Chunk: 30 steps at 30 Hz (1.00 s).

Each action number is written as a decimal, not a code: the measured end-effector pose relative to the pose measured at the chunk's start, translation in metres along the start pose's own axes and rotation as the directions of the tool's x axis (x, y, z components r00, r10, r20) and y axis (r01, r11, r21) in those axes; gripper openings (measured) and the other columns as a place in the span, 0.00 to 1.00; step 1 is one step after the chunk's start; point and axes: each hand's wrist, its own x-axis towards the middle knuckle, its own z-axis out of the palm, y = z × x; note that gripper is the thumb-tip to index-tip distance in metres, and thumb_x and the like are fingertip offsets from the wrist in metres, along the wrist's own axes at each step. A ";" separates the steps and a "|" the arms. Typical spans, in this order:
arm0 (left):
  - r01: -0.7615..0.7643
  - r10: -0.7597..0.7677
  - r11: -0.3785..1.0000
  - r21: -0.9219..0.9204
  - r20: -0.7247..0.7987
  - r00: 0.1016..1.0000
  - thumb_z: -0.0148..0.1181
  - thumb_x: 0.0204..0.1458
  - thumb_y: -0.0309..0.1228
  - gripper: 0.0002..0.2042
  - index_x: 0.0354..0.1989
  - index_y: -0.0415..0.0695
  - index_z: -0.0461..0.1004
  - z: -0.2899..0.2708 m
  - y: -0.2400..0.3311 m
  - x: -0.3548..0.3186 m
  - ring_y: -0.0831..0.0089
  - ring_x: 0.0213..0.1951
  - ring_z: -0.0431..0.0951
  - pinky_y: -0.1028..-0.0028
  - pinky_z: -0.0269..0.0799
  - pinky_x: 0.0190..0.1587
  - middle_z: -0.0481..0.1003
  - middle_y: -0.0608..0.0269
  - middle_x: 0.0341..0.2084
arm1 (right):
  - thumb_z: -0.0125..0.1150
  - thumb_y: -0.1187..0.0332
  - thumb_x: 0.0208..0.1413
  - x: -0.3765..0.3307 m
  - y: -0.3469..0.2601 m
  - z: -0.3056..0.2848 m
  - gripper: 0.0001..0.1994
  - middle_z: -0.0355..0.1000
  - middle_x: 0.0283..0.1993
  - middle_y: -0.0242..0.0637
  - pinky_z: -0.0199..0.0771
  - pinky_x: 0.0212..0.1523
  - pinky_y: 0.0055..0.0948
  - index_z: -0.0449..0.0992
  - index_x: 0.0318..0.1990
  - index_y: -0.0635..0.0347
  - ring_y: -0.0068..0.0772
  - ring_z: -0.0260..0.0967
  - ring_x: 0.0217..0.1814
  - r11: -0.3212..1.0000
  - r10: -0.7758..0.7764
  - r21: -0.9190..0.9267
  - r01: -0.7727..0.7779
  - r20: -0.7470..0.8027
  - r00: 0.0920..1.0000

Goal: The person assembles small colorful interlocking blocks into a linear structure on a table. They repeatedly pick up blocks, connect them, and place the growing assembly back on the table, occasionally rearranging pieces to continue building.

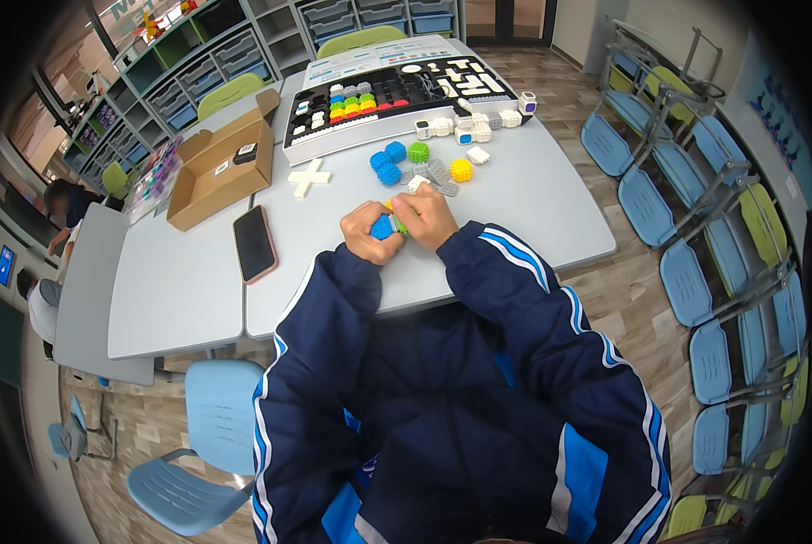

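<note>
At the near edge of the grey bench (515, 208) — left hand (370, 234) curled shut around a blue building cube (382, 227), right hand (429, 218) pinching the same piece. Just beyond: loose blue cubes (388, 163), green cube (419, 151), yellow cube (460, 170). Left — smartphone (255, 243), open cardboard box (216, 172).

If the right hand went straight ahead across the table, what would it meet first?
Probably the grey blocks just beyond the right hand, with the yellow block close beside them; depth is hard to judge here.

A small blue studded cube (382, 227) sits above the table edge.
</note>
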 end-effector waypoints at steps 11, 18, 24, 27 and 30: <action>0.313 -0.283 0.919 -0.238 0.152 0.947 0.60 0.38 0.23 0.08 0.29 0.36 0.76 0.005 0.010 0.000 0.80 0.19 0.72 0.78 0.67 0.24 0.74 0.65 0.15 | 0.62 0.63 0.53 0.002 -0.003 0.004 0.17 0.65 0.16 0.44 0.58 0.32 0.38 0.67 0.17 0.62 0.45 0.60 0.18 1.000 -0.027 0.003 0.027 -0.123 0.992; 0.456 -0.383 0.826 -0.330 0.264 0.885 0.57 0.33 0.23 0.11 0.28 0.34 0.77 0.001 0.008 0.003 0.79 0.20 0.74 0.79 0.69 0.26 0.75 0.63 0.16 | 0.60 0.68 0.51 0.001 0.002 0.004 0.17 0.61 0.13 0.45 0.57 0.28 0.38 0.65 0.15 0.63 0.47 0.56 0.16 0.997 -0.016 0.076 0.024 -0.101 0.995; 0.446 -0.363 0.824 -0.348 0.279 0.889 0.54 0.31 0.23 0.12 0.27 0.34 0.77 0.000 0.005 0.003 0.78 0.20 0.74 0.80 0.68 0.26 0.76 0.63 0.16 | 0.60 0.68 0.51 0.001 0.005 0.003 0.14 0.63 0.13 0.45 0.59 0.25 0.36 0.70 0.16 0.65 0.40 0.59 0.15 0.987 0.058 0.149 -0.052 -0.037 0.998; 0.450 -0.358 0.825 -0.343 0.299 0.885 0.55 0.30 0.24 0.13 0.27 0.34 0.78 0.000 0.003 0.003 0.78 0.20 0.74 0.80 0.68 0.26 0.76 0.62 0.16 | 0.60 0.69 0.51 0.001 0.004 0.000 0.13 0.65 0.14 0.45 0.60 0.25 0.34 0.73 0.18 0.65 0.37 0.61 0.16 0.981 0.089 0.170 -0.089 0.008 0.996; 0.438 -0.329 0.818 -0.372 0.321 0.888 0.56 0.28 0.23 0.12 0.26 0.35 0.77 -0.002 -0.002 0.005 0.77 0.21 0.74 0.79 0.68 0.28 0.76 0.62 0.17 | 0.59 0.69 0.52 0.002 0.002 -0.005 0.12 0.67 0.15 0.44 0.61 0.25 0.33 0.74 0.19 0.65 0.36 0.62 0.17 0.966 0.134 0.222 -0.133 0.009 0.991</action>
